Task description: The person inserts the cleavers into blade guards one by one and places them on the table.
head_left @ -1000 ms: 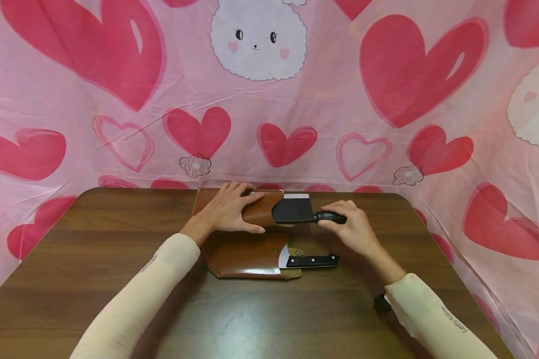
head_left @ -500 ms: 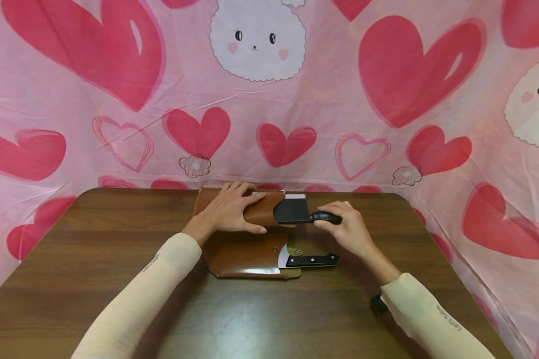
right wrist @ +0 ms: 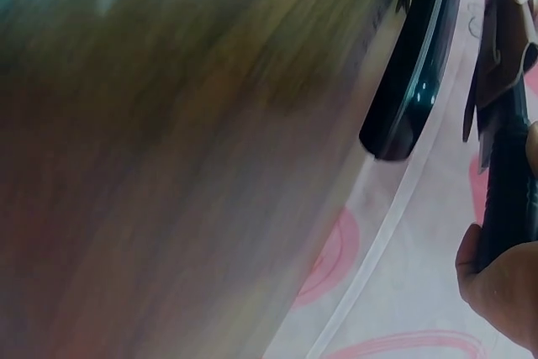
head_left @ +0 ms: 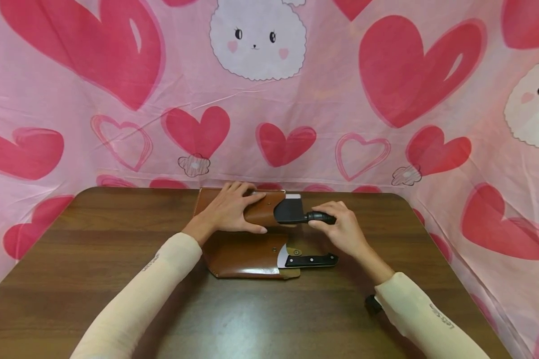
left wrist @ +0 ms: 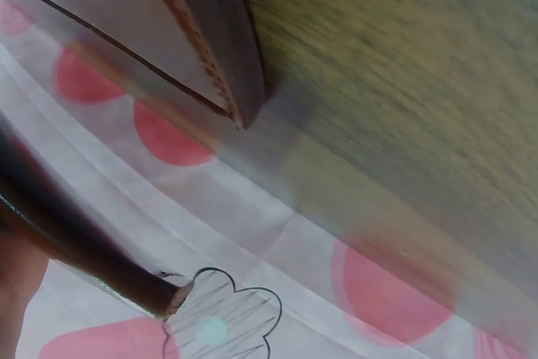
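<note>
My left hand [head_left: 224, 209] lies with spread fingers across a brown leather sheath [head_left: 264, 212] at the table's far edge. A cleaver [head_left: 289, 210] sits partly inside this sheath, its dark blade showing at the mouth. Curled fingers of my right hand [head_left: 343, 230] grip the black handle, also seen in the right wrist view as a ribbed black cleaver handle [right wrist: 508, 191]. Nearer to me lies a second brown sheath [head_left: 247, 259], holding a knife with a riveted black handle [head_left: 312, 261]. In the left wrist view, a leather edge [left wrist: 92, 250] passes beside a finger.
The brown wooden table [head_left: 251, 319] has rounded far corners. Behind it hangs a pink cloth [head_left: 323, 99] printed with hearts and white animal faces; it also covers the right side. A small black device [head_left: 374, 304] sits at the right wrist.
My right hand has moved left with the cleaver, and less of the blade shows outside the sheath. My left hand has stayed nearly in place; the second sheath has not moved.
</note>
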`<state>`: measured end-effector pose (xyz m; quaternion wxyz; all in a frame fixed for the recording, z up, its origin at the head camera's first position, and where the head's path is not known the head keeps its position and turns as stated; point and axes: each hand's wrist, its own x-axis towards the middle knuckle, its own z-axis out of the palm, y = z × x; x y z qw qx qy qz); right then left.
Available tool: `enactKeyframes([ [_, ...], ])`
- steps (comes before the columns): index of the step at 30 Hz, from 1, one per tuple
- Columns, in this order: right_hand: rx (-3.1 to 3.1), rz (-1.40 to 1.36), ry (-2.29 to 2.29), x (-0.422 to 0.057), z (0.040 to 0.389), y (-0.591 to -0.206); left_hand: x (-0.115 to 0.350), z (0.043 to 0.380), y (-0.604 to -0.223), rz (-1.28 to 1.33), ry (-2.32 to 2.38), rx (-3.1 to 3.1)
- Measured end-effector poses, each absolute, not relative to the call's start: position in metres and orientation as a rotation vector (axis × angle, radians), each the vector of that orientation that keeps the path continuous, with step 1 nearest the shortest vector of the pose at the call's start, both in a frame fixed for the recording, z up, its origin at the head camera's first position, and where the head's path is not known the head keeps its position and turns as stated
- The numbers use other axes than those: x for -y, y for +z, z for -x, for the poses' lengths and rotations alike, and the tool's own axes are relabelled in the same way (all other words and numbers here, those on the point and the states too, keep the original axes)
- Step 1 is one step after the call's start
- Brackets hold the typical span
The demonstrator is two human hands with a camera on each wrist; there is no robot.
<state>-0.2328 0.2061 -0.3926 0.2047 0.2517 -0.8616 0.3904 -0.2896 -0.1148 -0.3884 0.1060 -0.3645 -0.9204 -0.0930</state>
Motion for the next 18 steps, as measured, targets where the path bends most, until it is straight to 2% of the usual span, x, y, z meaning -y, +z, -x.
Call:
enactKeyframes([
  [18, 2.430, -0.696, 1.100, -0.192, 0.233, -0.390, 0.109, 0.290, -0.387, 1.071, -0.279, 2.704],
])
